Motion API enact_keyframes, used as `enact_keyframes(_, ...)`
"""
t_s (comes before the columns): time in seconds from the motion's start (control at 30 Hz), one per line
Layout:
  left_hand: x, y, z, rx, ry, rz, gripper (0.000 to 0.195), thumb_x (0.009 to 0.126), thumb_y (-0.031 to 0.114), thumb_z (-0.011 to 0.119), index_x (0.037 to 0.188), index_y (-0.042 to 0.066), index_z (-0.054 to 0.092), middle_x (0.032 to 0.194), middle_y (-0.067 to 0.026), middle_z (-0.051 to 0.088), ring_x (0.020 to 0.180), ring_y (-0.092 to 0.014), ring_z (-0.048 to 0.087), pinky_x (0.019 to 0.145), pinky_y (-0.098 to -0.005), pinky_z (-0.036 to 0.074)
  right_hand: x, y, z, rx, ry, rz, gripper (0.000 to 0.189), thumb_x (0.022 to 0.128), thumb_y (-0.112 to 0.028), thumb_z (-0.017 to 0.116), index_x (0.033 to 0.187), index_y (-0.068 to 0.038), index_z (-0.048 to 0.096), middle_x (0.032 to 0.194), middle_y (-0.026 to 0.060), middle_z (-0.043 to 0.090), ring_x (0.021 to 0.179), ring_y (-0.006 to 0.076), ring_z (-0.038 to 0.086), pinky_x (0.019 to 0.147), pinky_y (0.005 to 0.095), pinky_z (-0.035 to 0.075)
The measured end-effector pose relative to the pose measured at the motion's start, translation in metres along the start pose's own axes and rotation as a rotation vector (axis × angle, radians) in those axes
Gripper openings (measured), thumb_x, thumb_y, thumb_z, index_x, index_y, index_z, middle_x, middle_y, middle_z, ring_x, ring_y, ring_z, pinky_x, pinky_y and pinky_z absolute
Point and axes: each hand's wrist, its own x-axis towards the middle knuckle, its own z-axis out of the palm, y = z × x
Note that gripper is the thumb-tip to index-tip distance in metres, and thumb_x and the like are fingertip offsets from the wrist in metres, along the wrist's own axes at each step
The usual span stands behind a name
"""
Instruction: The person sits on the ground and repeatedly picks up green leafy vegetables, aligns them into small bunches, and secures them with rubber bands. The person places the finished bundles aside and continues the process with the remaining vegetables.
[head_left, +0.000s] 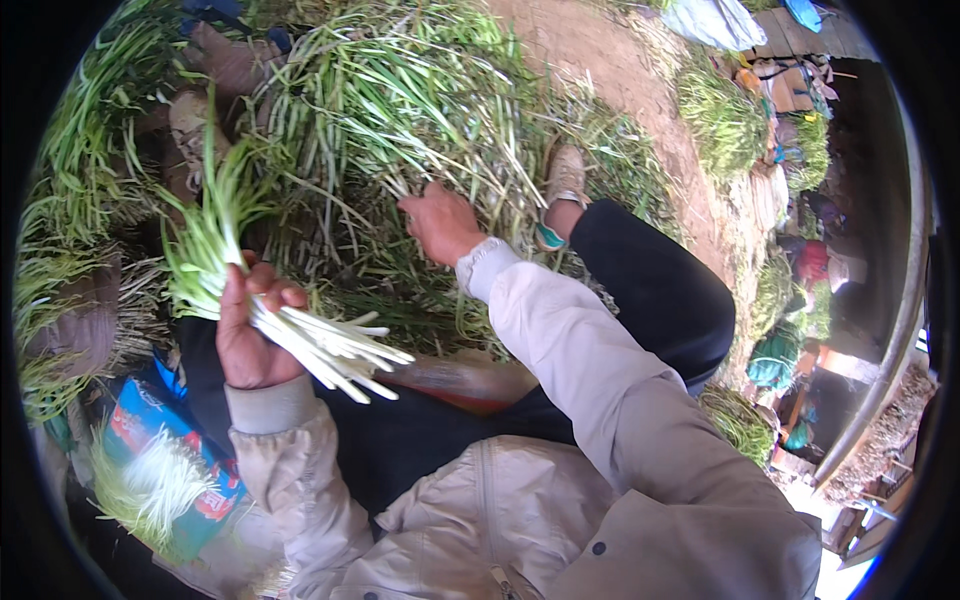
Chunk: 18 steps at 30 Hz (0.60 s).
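My left hand is closed around a bunch of garlic chives or similar green stalks. Their pale ends point right towards my lap, and the green leaves rise beyond my fist. Over the large heap of long green stalks, my right hand reaches down with its fingers curled at the heap's near side. Pale stalk ends lie by those fingertips. Whether the fingers grip any of them is hidden by the back of the hand.
At lower left, trimmed white stalks lie on a blue printed bag. My shoe stands at the heap's right edge. Another person's foot is at upper left. Bare earth runs along the right, with more green bundles beyond.
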Motion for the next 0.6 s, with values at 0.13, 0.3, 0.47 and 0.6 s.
enact_keyframes(0.13, 0.001, -0.01, 0.003, 0.067, 0.113, -0.015, 0.027, 0.107, 0.028, 0.053, 0.12, 0.007, 0.063, 0.085, 0.0013, 0.057, 0.071, -0.012, 0.054, 0.078, -0.035, 0.055, -0.001, -0.002, 0.019, -0.157, 0.056, -0.117, 0.025, 0.078, -0.013, 0.072, 0.102, -0.008, 0.067, 0.1, 0.0213, 0.06, 0.097, 0.04, 0.061, 0.082, 0.0525, 0.049)
enact_keyframes(0.3, 0.003, -0.016, 0.013, 0.089, 0.241, 0.033, 0.019, 0.1, 0.021, 0.065, 0.113, 0.008, 0.061, 0.081, -0.0022, 0.059, 0.067, -0.015, 0.058, 0.068, -0.0374, 0.057, 0.015, -0.004, 0.018, -0.192, 0.027, -0.092, 0.014, 0.081, -0.015, 0.072, 0.092, -0.007, 0.069, 0.093, 0.0183, 0.065, 0.092, 0.0374, 0.065, 0.079, 0.0502, 0.051)
enact_keyframes(0.47, 0.002, -0.016, 0.013, 0.126, 0.242, 0.017, 0.019, 0.101, 0.021, 0.064, 0.114, 0.008, 0.061, 0.083, -0.0016, 0.059, 0.068, -0.015, 0.058, 0.072, -0.0373, 0.056, 0.018, -0.009, 0.011, -0.003, 0.097, 0.011, 0.011, 0.086, -0.017, 0.068, 0.094, -0.009, 0.072, 0.091, 0.0169, 0.071, 0.087, 0.0359, 0.069, 0.077, 0.0485, 0.054)
enact_keyframes(0.6, 0.003, -0.015, 0.01, 0.151, 0.199, -0.014, 0.019, 0.104, 0.023, 0.06, 0.115, 0.009, 0.062, 0.085, 0.0002, 0.06, 0.071, -0.014, 0.057, 0.077, -0.0371, 0.056, 0.016, -0.01, -0.004, 0.337, 0.24, 0.03, 0.011, 0.088, -0.013, 0.064, 0.093, -0.01, 0.073, 0.086, 0.0156, 0.072, 0.08, 0.0367, 0.069, 0.075, 0.0464, 0.054)
